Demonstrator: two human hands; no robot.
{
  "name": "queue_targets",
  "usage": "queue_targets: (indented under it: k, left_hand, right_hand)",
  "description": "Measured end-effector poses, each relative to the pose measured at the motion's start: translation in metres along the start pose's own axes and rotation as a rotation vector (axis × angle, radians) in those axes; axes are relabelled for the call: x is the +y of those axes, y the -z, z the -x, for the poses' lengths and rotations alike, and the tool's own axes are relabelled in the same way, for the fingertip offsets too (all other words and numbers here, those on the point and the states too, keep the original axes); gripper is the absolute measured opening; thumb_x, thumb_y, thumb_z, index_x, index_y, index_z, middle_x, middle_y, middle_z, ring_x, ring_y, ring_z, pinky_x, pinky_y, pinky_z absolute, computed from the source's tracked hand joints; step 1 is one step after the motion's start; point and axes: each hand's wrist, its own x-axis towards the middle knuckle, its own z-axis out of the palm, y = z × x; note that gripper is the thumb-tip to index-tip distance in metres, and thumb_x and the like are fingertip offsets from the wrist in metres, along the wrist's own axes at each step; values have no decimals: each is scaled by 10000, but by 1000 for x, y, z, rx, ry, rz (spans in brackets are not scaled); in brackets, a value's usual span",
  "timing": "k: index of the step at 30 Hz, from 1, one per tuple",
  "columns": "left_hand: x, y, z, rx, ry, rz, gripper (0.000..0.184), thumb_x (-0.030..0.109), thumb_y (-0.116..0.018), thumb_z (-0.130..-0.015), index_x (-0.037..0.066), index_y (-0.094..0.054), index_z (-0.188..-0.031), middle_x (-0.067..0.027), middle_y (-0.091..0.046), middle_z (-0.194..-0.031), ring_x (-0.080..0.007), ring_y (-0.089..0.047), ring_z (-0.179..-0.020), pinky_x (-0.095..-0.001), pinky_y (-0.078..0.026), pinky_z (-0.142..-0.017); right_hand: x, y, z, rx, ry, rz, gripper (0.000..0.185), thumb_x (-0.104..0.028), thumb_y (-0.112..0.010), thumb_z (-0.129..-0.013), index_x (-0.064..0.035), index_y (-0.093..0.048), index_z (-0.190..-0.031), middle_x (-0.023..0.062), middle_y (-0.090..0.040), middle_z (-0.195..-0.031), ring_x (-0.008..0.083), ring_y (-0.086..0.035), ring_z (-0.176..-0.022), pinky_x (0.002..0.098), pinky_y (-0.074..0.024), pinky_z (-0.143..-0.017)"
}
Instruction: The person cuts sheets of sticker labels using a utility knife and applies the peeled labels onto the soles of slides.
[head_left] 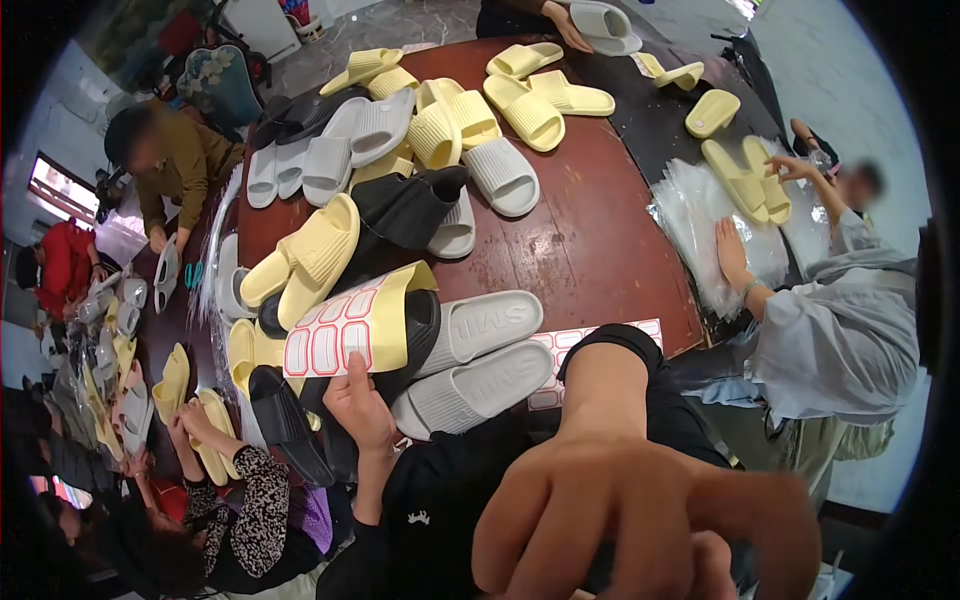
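Note:
My left hand (362,408) is closed on a sheet of labels (328,332), white stickers with red borders on a yellow backing. The sheet lies over black slippers (425,330). Close to the camera, my right hand (630,505) is large and partly blurred. Its fingers bend downward and their tips are hidden, so whether it holds anything does not show. Between my hands lies a pair of grey slides (478,365) with raised lettering on the insoles. Another label sheet (640,328) lies flat on the table, partly behind my right wrist.
Yellow, grey and black slippers (385,130) are heaped on the red-brown table (580,230). At right, a person's hands are by yellow slides (745,185) and clear plastic bags (690,225). Other people handle slippers at left; a hand at the top holds a grey slipper (603,28).

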Motion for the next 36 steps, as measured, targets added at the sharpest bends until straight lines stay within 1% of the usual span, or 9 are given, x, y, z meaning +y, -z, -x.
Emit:
queue_targets:
  k: [2,5,7,10,17,23,27,31,36]
  left_hand:
    - [0,-1,1,-16,0,-6,188,122,-558,-922,2,-620,-791,-20,-634,-769,-30,-508,-618,-177,-350,-541]
    - [3,-11,0,55,2,-25,270,107,-546,-928,-19,-583,-692,31,-525,-641,-8,-349,-555,-196,-244,-505]
    - [4,-13,0,62,12,-32,278,107,-547,-927,-14,-576,-679,32,-518,-635,-9,-346,-553,-197,-242,-505]
    - [4,-13,-2,74,22,-43,295,107,-547,-927,-4,-561,-653,33,-505,-622,-12,-340,-550,-201,-238,-505]
    - [3,-12,-5,128,1,-31,294,106,-543,-930,-1,-563,-657,23,-518,-632,-14,-352,-560,-201,-250,-513]
    - [2,-12,-6,165,6,-44,270,105,-530,-936,-10,-577,-695,9,-549,-665,-19,-384,-567,-203,-265,-514]
    - [3,-8,-6,131,-2,-48,256,108,-520,-941,-20,-590,-731,-5,-577,-696,-24,-418,-580,-201,-289,-522]
    - [2,-12,-11,65,10,-38,248,137,-517,-946,-28,-594,-777,-28,-607,-743,-45,-476,-616,-202,-343,-555]
    - [-10,6,-19,72,31,-125,246,171,-524,-946,-29,-588,-818,-44,-619,-755,-61,-505,-608,-198,-363,-553]
  right_hand:
    - [0,-1,2,6,20,34,188,-262,-553,-913,-125,-532,-1040,188,-620,-832,184,-452,-532,310,-389,-476]
    - [3,8,3,-70,58,13,232,-301,-542,-918,-120,-528,-1063,224,-624,-868,183,-458,-525,329,-410,-470]
    - [5,19,8,-135,79,-36,263,-328,-538,-921,-117,-527,-1078,248,-627,-895,182,-466,-528,345,-426,-471]
    - [10,42,34,-233,-44,228,135,-174,-540,-903,-64,-613,-873,130,-605,-930,230,-589,-792,367,-463,-672]
    - [54,143,140,303,-535,972,82,-35,-583,-842,12,-591,-909,115,-611,-834,222,-580,-750,313,-461,-710]
    - [73,237,191,347,-689,1376,184,-96,-614,-827,23,-587,-964,130,-619,-886,243,-608,-778,310,-471,-714]
    - [94,288,192,393,-673,1703,270,-150,-623,-818,5,-577,-1034,169,-608,-978,304,-603,-875,371,-475,-776]
    - [124,346,177,231,-650,1999,447,-225,-609,-809,-3,-501,-1182,223,-503,-1220,379,-467,-1142,437,-362,-984]
    - [147,390,163,-37,-665,2136,522,-281,-615,-799,-1,-467,-1215,203,-509,-1211,376,-455,-1147,423,-324,-1026]
